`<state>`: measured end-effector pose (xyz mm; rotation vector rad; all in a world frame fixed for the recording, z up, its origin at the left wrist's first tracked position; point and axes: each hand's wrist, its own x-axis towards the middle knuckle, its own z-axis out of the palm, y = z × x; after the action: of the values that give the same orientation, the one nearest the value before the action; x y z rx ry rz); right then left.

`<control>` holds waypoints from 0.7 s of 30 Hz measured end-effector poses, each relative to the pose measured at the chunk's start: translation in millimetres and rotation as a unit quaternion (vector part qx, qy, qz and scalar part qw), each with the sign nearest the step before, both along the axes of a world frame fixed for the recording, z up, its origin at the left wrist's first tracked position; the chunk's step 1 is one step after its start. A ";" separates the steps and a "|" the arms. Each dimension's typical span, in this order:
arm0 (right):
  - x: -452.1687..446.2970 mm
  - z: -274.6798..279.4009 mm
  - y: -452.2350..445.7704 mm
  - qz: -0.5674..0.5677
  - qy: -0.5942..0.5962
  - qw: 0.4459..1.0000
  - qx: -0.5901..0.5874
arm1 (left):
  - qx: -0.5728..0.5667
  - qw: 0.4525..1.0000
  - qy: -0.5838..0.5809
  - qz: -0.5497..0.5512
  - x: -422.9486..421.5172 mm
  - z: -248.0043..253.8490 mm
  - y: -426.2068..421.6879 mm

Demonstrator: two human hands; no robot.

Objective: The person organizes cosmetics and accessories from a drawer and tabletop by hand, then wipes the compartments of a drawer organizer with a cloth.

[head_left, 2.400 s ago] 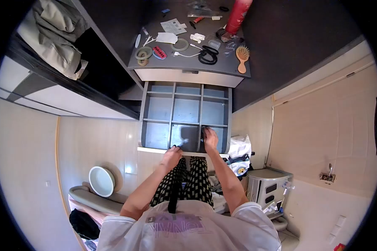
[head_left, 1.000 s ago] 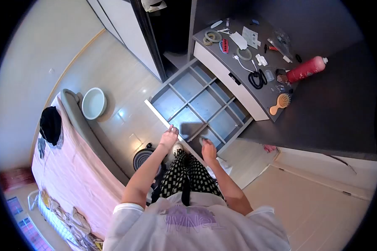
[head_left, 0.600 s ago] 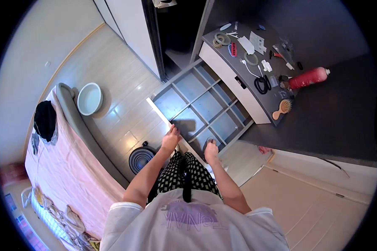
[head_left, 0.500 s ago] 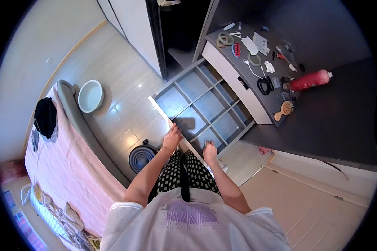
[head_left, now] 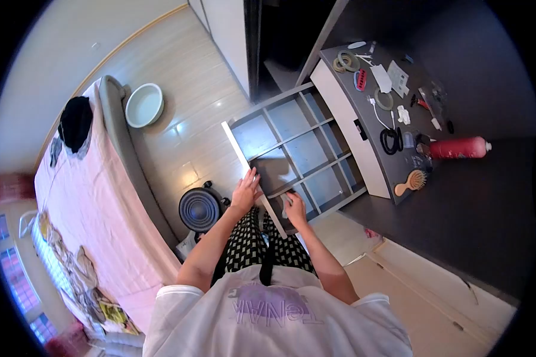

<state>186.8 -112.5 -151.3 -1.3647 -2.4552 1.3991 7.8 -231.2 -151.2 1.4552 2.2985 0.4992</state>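
Observation:
The pulled-out drawer (head_left: 280, 144) is divided into a grid of compartments by grey dividers. My left hand (head_left: 246, 191) rests at the drawer's white front panel, its fingers over the top edge and apart. Inside the front compartment nearest me, my right hand (head_left: 295, 208) has its fingers closed on a small greyish thing, too small to make out. A dark shadow lies in the middle front compartment beside the hands.
On the cabinet top (head_left: 372, 137) lie tape rings, papers, a black cable coil (head_left: 390, 141), a red bottle (head_left: 460, 148) and a wooden hairbrush (head_left: 411, 183). To the left are a basin (head_left: 145, 105), a round black object (head_left: 200, 209) and a pink-covered bed (head_left: 95, 202).
The view has turned, bringing the bed and black round object into sight. My right hand has shifted within the front compartments. My left hand's fingers have spread over the front panel.

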 end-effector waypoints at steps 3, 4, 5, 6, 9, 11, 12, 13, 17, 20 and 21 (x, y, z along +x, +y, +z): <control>-5.1 -6.9 4.4 0.033 -0.039 0.997 0.052 | -0.008 0.999 0.002 0.051 17.3 5.5 4.2; -7.0 -14.5 1.4 0.052 -0.034 0.994 0.084 | -0.002 0.996 -0.002 0.091 21.3 7.5 7.3; -5.7 -20.7 -0.9 0.060 -0.032 0.994 0.082 | 0.004 0.991 -0.006 0.132 26.0 9.8 8.5; -7.1 -20.4 -2.6 0.082 -0.030 0.994 0.072 | 0.012 0.983 -0.052 0.175 30.5 6.1 8.1; -11.3 -20.7 -4.9 0.110 -0.018 0.992 0.066 | 0.047 0.932 -0.181 0.310 45.7 -8.0 9.2; -9.8 -22.3 -5.7 0.155 -0.006 0.986 0.060 | 0.006 0.925 -0.218 0.311 46.1 -23.0 8.3; -9.6 -21.8 -6.8 0.160 -0.007 0.985 0.060 | 0.012 0.918 -0.240 0.316 47.6 -30.6 7.5; -9.8 -21.3 -8.7 0.198 0.001 0.977 0.078 | 0.018 0.910 -0.262 0.321 49.2 -37.8 5.6; -9.9 -15.3 -1.3 0.272 0.004 0.960 0.073 | 0.044 0.904 -0.263 0.334 48.5 -41.9 5.2; -4.7 -15.6 9.6 0.325 0.002 0.943 0.065 | 0.064 0.891 -0.283 0.349 51.8 -56.3 5.5; -1.6 -18.9 11.7 0.328 0.002 0.942 0.067 | 0.088 0.896 -0.264 0.346 52.7 -53.5 6.6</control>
<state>185.2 -100.9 -170.3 -0.5163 -3.0856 1.2528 60.6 -224.5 -204.7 0.4027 2.2719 1.1597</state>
